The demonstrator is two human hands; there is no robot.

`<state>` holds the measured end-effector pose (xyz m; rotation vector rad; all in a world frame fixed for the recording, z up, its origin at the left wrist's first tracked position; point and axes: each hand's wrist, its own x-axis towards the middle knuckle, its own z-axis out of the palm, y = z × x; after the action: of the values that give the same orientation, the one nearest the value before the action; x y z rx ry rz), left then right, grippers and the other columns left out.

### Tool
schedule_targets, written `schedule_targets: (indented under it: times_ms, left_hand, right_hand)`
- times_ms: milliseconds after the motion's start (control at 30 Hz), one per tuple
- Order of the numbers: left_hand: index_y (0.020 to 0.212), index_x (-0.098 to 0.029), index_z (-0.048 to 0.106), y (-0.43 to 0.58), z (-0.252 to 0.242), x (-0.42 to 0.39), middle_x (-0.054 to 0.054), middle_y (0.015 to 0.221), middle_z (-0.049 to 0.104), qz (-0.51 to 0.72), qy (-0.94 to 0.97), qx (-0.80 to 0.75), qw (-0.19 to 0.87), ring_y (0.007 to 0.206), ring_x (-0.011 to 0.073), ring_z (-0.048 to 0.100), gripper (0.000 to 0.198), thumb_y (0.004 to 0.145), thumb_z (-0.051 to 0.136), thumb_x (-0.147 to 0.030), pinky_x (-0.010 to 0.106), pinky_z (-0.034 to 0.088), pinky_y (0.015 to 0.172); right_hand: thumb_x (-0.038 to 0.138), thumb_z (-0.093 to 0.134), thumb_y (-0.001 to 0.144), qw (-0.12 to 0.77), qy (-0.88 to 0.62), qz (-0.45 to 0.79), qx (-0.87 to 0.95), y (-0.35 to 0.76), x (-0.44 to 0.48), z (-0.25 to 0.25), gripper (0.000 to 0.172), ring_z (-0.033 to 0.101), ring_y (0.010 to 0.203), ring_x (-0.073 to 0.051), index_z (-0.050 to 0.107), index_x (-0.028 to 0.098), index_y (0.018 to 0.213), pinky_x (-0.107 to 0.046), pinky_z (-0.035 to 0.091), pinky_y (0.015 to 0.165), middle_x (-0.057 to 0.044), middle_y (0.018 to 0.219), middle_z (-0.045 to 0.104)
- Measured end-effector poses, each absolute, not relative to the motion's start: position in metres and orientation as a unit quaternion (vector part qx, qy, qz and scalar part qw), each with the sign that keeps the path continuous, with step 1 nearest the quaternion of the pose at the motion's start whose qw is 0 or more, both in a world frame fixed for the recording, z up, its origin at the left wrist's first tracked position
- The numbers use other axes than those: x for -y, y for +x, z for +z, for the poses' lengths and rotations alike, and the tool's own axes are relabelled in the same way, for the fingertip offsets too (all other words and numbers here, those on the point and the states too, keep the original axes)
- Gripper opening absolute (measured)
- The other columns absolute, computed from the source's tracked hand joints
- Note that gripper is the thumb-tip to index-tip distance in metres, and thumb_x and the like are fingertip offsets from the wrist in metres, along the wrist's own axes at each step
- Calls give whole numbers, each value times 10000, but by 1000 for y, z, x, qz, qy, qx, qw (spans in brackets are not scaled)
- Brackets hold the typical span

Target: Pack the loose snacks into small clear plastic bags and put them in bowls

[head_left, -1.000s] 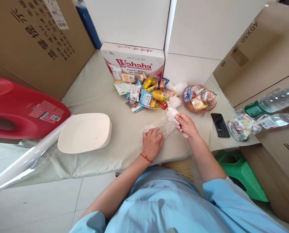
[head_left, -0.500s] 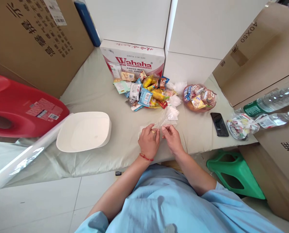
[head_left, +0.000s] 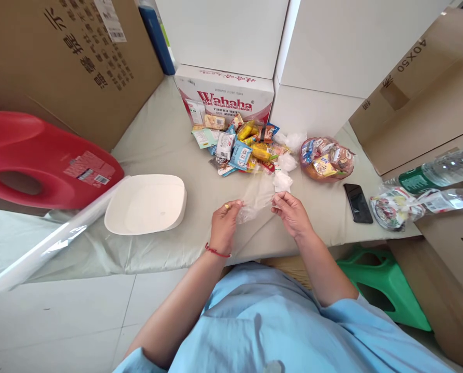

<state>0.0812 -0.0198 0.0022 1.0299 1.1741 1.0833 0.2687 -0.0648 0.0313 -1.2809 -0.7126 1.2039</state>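
Observation:
A thin clear plastic bag [head_left: 255, 199] is stretched between my two hands above the cloth-covered table. My left hand [head_left: 226, 220], with a ring and a red string bracelet, pinches one side of it. On the other side, my right hand [head_left: 291, 213] grips the bag between thumb and fingers. Just beyond lies a heap of packaged snacks [head_left: 241, 155] in blue, yellow and white wrappers. Crumpled white plastic bags [head_left: 286, 163] lie at the heap's right side, close to my right hand. A round bag of snacks [head_left: 327, 159] sits further right.
A white basin [head_left: 146, 204] stands at the left, beside a clear plastic roll [head_left: 56, 241] and a red jug [head_left: 48, 160]. To the right are a black phone [head_left: 358, 203], plastic bottles [head_left: 441, 171] and a green stool [head_left: 387, 285]. A Wahaha box [head_left: 227, 93] stands behind the snacks.
My hands have moved apart, drawing the clear bag wide between them; they were close together before. The whole view has shifted slightly, with the table's things appearing further right.

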Motion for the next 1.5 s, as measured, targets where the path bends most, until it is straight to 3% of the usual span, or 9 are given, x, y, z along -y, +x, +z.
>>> schedule_targets:
  times_ms: [200, 467, 567, 667, 767, 933, 1133, 1267, 1500]
  left_hand:
    - [850, -216, 613, 69, 6, 21, 13, 890, 694, 499, 400, -512, 574, 872, 155, 684, 359, 880, 633, -573, 307, 551, 816]
    - [843, -211, 577, 26, -19, 10, 15, 815, 659, 447, 405, -485, 633, 821, 169, 686, 436, 803, 705, -626, 272, 553, 683]
    - [863, -203, 623, 13, -30, 5, 58, 818, 669, 391, 528, -549, 516, 804, 214, 670, 344, 859, 626, -547, 333, 560, 672]
    - [1013, -185, 662, 16, -23, 13, 129, 1027, 665, 416, 643, -589, 258, 990, 278, 653, 208, 859, 579, -298, 438, 550, 844]
    - [1166, -179, 644, 31, -1, 23, 152, 1174, 649, 443, 734, -507, 91, 1167, 300, 602, 352, 833, 533, -151, 485, 461, 1018]
    - [1360, -208, 577, 53, 16, 11, 116, 1239, 702, 283, 881, -349, 145, 1241, 305, 585, 469, 905, 580, -325, 559, 338, 1142]
    - [992, -273, 735, 26, -10, 12, 22, 1239, 754, 267, 926, -263, 56, 1342, 257, 570, 200, 981, 553, -193, 583, 292, 1211]
    - [1139, -288, 717, -5, -12, 32, 2, 1322, 728, 255, 953, -163, 31, 1377, 197, 558, 267, 990, 545, -149, 465, 335, 1227]
    - [1472, -212, 530, -28, 0, 43, 125, 1417, 660, 157, 944, -180, 228, 1267, 237, 639, 489, 1055, 373, -413, 479, 422, 1146]
  right_hand:
    - [512, 872, 714, 625, -515, 541, 227, 288, 63, 27, 408, 692, 872, -172, 580, 250, 827, -393, 613, 869, -2, 912, 691]
    - [490, 963, 567, 566, -562, 562, 221, 334, 56, 13, 515, 675, 651, -121, 584, 221, 789, -280, 613, 651, 24, 776, 690]
    - [478, 938, 608, 526, -602, 544, 256, 349, 53, 7, 481, 674, 642, -115, 590, 211, 804, -264, 603, 629, 23, 753, 684]
    - [486, 910, 643, 502, -629, 523, 281, 355, 50, 0, 464, 678, 645, -111, 587, 201, 813, -255, 597, 625, 18, 752, 683]
    - [513, 890, 654, 493, -622, 527, 305, 352, 47, -4, 469, 676, 636, -108, 586, 198, 824, -257, 596, 625, 23, 761, 685]
    - [478, 868, 702, 479, -612, 543, 318, 349, 40, -3, 427, 673, 632, -105, 572, 198, 829, -242, 586, 614, 26, 761, 686]
    - [305, 805, 822, 474, -627, 553, 277, 362, 27, 1, 258, 668, 613, -110, 573, 193, 812, -245, 598, 591, 20, 742, 677]
    - [200, 711, 902, 458, -645, 557, 254, 369, 15, 7, 180, 666, 604, -103, 566, 182, 797, -198, 562, 530, 10, 727, 673]
    - [225, 625, 972, 427, -649, 572, 265, 362, 2, 15, 125, 685, 649, -125, 534, 200, 891, -253, 605, 630, -8, 752, 678]
